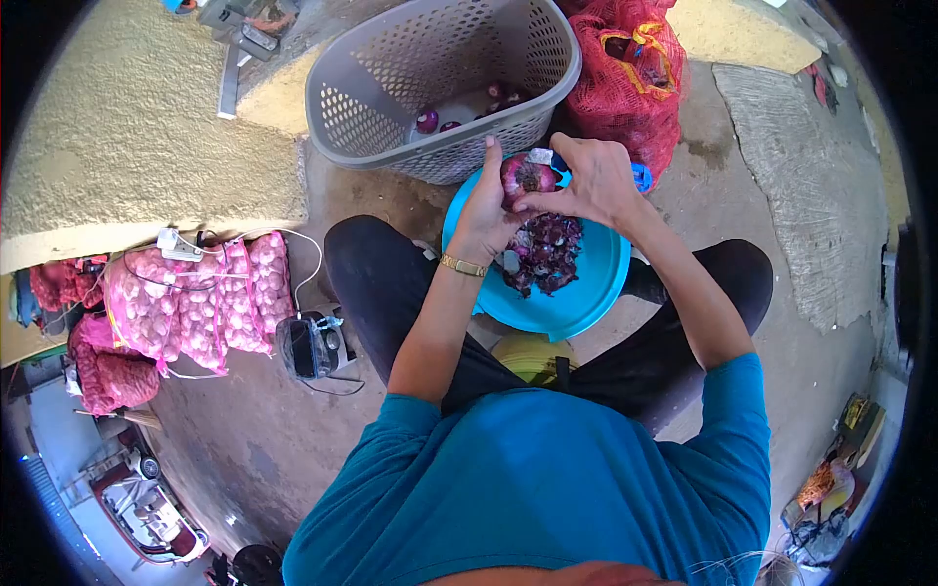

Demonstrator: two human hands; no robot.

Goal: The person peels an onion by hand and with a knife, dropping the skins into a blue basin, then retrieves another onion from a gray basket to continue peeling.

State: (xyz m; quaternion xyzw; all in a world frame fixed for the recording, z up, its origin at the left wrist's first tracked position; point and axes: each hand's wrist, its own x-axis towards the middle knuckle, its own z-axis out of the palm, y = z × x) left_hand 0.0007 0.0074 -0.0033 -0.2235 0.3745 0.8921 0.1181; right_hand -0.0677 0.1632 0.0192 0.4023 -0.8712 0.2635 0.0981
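Note:
A red onion [526, 182] is held over the blue basin [611, 273], its dark, rough end facing up. My left hand [486, 217] wraps round the onion's left side, thumb raised. My right hand [598, 184] touches its right side with the thumb, fingers bent; a small pale piece [539, 155] shows beside them, and I cannot make out what it is. Dark purple peelings [547, 256] lie in the basin. Just beyond stands a grey perforated basket [357, 151] with several onions [427, 121] inside.
Red mesh sacks [625, 107] stand right of the basket. Pink net bags of pale bulbs [195, 298] sit at the left, near a small device [311, 348] with cables. A rough mat [811, 176] lies at the right. My crossed legs surround the basin's near side.

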